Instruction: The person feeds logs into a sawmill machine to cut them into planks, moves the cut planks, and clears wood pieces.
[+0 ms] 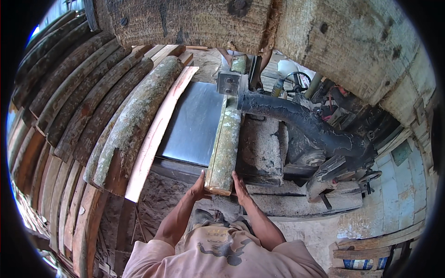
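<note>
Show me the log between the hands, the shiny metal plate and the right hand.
Log (225, 148): head view, on its bark, about mid-length.
Metal plate (191, 125): head view, on its bare middle.
Right hand (240, 188): head view, on its back.

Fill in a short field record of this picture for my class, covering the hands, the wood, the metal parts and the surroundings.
Left hand: left hand against the left side of the log's near end
Right hand: right hand against its right side
Log: log bark-covered on top, pointing away from the person
Metal plate: smooth grey plate, left of the log
Metal arm: dark, curved arm, right of the log
Left side: stacked wood, much of it with bark
Overhead: rough wooden beam
</note>
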`<state>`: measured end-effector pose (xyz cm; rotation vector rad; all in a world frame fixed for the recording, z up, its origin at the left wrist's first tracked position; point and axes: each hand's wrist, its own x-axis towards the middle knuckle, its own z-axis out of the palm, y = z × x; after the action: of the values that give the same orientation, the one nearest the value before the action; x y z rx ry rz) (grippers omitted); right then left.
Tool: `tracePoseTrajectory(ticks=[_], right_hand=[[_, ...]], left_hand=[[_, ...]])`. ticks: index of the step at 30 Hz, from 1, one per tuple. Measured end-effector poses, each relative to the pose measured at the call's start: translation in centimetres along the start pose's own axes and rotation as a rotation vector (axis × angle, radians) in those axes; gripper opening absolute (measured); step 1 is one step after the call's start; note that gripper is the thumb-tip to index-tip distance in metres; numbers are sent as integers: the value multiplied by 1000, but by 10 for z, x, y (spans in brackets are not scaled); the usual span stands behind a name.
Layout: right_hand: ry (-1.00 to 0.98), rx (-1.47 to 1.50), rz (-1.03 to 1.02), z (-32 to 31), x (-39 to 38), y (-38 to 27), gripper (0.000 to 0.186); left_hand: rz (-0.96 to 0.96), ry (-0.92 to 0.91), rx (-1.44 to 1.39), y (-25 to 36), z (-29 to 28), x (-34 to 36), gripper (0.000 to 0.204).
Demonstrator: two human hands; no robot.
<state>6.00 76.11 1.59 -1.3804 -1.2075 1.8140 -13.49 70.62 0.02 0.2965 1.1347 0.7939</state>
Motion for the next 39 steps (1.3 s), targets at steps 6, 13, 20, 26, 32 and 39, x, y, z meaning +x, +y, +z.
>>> tracePoseTrajectory(ticks=[6, 13, 20, 26, 32, 39], right_hand=[[-139, -70, -107, 20, -85, 13, 88], [-94, 39, 29, 30, -153, 61, 89], [-89, 14, -101, 32, -225, 113, 94], [-103, -2, -199, 43, -307, 137, 86], [-119, -26, -132, 48, -389, 171, 87], [-108, -39, -136, 55, -466, 216, 91]], left_hand=[[15, 62, -46, -57, 11, -50, 81], [42, 76, -35, -124, 11, -96, 79], [40, 94, -8, -197, 13, -146, 77], [39, 117, -37, -265, 14, -195, 82], [-4, 102, -64, -330, 20, -247, 77], [43, 102, -4, -397, 27, -307, 73]])
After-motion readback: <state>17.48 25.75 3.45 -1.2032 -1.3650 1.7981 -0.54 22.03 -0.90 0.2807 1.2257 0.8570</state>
